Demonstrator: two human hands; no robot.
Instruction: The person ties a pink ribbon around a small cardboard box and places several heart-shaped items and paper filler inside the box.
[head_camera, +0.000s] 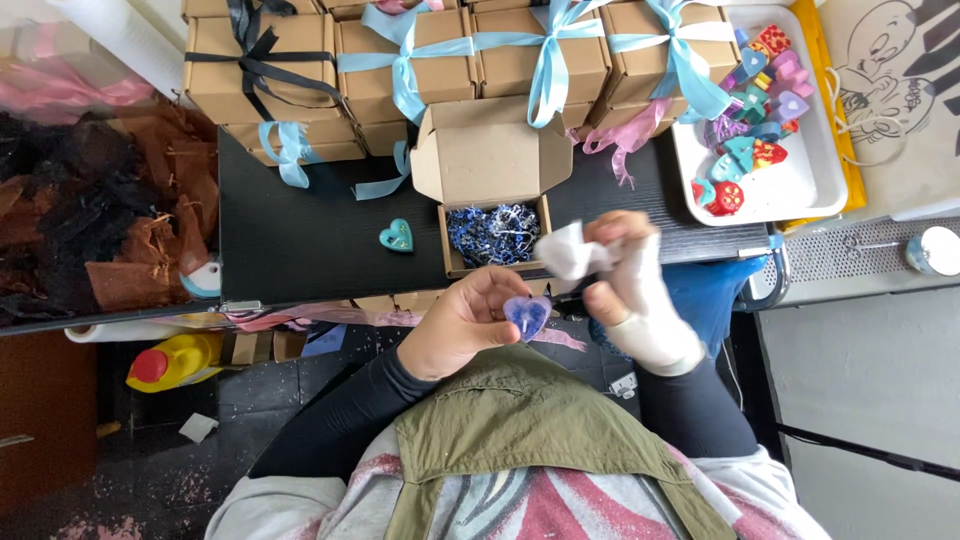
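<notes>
A purple heart (526, 315) is pinched in the closed fingers of the left hand (465, 322), just below the open brown box (487, 175) of blue shreds (a teal heart (396, 235) lies beside it). A white cloth (570, 252) is clutched in the bandaged right hand (630, 285). Ribboned boxes (400, 55) are stacked behind, a white tray (800, 185) to the right

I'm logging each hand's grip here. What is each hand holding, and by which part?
Left hand pinches the purple heart by its left edge. Right hand grips a crumpled white cloth at its right end.
</notes>
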